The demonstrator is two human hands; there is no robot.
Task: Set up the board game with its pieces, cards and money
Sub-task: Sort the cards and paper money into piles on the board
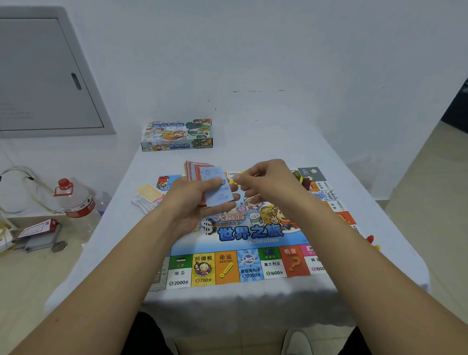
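Above the board (pixel 251 231), the left hand (pixel 198 202) grips the fanned money (pixel 215 187), its top note just beside the right hand (pixel 263 179), whose pinched grip looks empty.

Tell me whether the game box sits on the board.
No. The game box stands on the white tablecloth beyond the far edge of the board, apart from it.
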